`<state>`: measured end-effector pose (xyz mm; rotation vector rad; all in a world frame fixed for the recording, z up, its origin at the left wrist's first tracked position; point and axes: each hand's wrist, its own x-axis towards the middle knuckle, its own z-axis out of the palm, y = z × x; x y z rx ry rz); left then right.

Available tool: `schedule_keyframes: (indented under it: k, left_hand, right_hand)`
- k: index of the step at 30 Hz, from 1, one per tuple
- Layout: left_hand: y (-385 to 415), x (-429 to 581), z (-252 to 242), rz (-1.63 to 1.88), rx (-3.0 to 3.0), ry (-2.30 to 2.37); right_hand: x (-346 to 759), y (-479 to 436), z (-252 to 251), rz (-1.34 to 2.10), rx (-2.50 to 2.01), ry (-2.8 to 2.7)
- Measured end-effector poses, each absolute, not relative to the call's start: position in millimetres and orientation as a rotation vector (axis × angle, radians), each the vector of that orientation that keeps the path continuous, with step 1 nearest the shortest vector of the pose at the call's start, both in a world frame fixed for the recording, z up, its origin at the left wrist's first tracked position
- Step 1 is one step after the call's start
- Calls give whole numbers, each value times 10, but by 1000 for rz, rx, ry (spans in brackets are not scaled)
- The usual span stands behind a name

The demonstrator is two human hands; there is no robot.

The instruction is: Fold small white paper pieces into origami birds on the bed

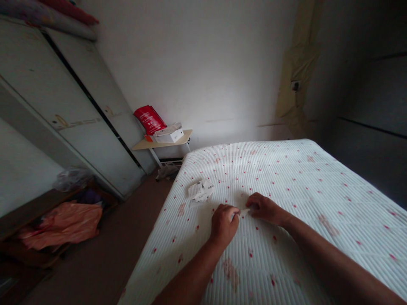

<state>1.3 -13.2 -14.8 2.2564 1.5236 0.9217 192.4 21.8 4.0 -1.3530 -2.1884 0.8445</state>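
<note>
Above the bed's quilted, red-dotted cover (270, 169), my left hand (224, 223) is closed, its thumb and forefinger pinching one end of a small whitish strip (244, 212). The other end is in the curled fingers of my right hand (264, 207), close by on the right. The strip looks like a scrap of paper, but it is too small and blurred to be sure. Slightly beyond my left hand lies a loose pile of crumpled printed paper pieces (201, 190), touched by neither hand.
A small table (144, 145) past the bed's far left corner bears a red bag (149, 120) and a white box (173, 135). Along the left stand a wardrobe (73, 89) and a low shelf with orange cloth (68, 224). A socket (295, 86) is on the far wall.
</note>
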Motion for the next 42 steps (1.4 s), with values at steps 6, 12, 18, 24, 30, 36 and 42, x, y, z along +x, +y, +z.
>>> schedule_keyframes:
  k: [6,12,18,24,30,36,42]
  left_hand:
    - [-88,47,-154,878,2207,1606]
    - [-82,54,-181,864,2219,1646]
    - [-78,44,-195,852,2200,1666]
    - [-85,37,-180,828,2205,1676]
    - [-109,-7,-125,751,2275,1700]
    - [-170,-58,-66,630,2416,1657]
    - [-288,-107,56,516,2550,1668]
  right_hand:
    - [1868,192,54,785,-1356,-2214]
    - [1881,217,-27,733,-1388,-2203]
    - [1850,220,-90,732,-1313,-2136]
    - [1801,187,-86,764,-1302,-2131]
    - [1685,83,33,681,-1360,-2213]
    - [1601,-7,152,515,-1476,-2310]
    - [1605,-5,110,481,-1488,-2329]
